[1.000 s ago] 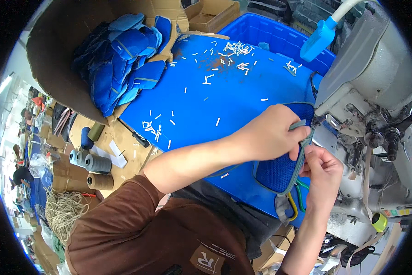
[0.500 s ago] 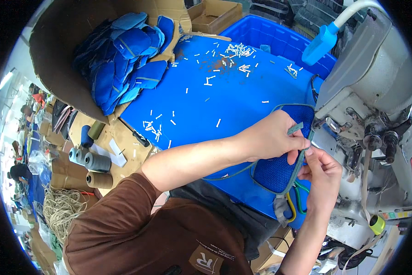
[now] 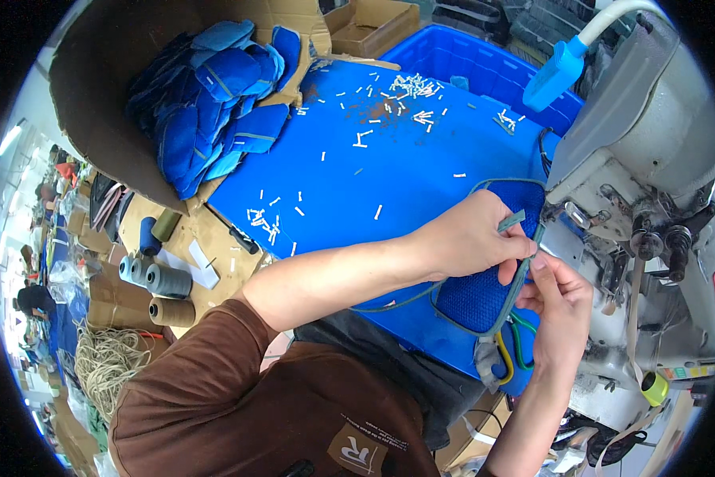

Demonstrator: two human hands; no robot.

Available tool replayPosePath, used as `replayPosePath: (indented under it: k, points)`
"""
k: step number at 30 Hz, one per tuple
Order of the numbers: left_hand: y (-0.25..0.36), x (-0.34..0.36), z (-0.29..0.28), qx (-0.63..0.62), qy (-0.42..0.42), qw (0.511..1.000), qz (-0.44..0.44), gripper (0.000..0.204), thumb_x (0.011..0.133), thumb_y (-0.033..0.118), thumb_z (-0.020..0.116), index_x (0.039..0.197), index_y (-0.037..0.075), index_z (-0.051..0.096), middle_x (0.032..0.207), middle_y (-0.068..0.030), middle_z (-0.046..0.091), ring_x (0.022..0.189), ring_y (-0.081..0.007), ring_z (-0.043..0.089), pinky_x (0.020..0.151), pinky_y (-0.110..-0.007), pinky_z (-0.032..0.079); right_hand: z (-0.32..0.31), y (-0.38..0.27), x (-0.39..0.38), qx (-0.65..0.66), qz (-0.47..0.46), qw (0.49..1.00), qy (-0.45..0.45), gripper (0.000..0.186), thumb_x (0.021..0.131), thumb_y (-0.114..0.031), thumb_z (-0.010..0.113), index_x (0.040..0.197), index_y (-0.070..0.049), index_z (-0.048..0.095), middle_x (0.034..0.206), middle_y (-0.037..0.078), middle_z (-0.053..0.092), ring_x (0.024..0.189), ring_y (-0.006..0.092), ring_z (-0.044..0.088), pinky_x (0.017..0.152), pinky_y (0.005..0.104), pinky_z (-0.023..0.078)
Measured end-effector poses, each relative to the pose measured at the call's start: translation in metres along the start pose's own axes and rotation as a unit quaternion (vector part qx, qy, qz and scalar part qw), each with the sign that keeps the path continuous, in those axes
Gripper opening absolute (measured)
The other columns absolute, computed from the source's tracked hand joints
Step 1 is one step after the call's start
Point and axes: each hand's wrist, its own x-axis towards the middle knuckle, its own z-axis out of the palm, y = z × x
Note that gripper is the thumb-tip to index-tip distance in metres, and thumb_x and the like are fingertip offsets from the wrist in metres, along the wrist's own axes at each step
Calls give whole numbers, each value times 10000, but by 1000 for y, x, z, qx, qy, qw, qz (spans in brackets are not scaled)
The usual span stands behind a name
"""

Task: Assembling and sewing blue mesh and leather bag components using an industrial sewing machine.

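Note:
A dark blue mesh fabric piece (image 3: 477,300) with grey-green binding round its border lies at the right edge of the blue table, beside the sewing machine (image 3: 632,159). Over its upper part, my left hand (image 3: 477,234) is closed, pinching the bound edge; a short end of grey-green binding tape (image 3: 513,220) sticks up between the fingers. My right hand (image 3: 560,298) pinches the same edge just below, thumb against fingers, the two hands' fingertips nearly meeting. A strip of binding trails left from the piece under my left forearm.
Small white scraps (image 3: 417,86) are scattered over the blue table (image 3: 334,191). A cardboard box (image 3: 103,103) holds blue fabric pieces (image 3: 214,103) at the upper left. Thread cones (image 3: 169,281) stand at left. Behind the table is a blue crate (image 3: 453,52); a light-blue lamp (image 3: 555,75) hangs at upper right.
Almost nothing differs. Both hands keep their pinch on the bound edge, with only a tiny shift of the right fingers.

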Motion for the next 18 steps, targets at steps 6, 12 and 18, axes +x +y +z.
replayPosePath:
  k: [6,12,18]
  points:
    - [-9,0,5,22,36,998,40,264,911,204,659,712,37,707,610,-18,656,545,-42,471,497,-241,334,1,0,1,7,-1,1000,5,191,966,-120,638,1061,19,727,798,56,717,582,82,614,543,205,492]
    - [4,-3,-1,-25,-17,999,-36,292,918,215,658,674,53,672,571,-5,616,496,-56,456,465,-245,317,1,3,1,0,-10,1000,21,174,944,-111,674,1057,9,731,790,49,716,572,81,614,537,210,492]
    - [4,2,-6,64,-47,997,-2,335,913,260,681,652,54,640,551,-13,595,497,-66,486,459,-251,338,5,3,1,-43,-30,998,29,159,950,-114,670,1002,23,730,735,29,684,562,62,572,520,198,454]
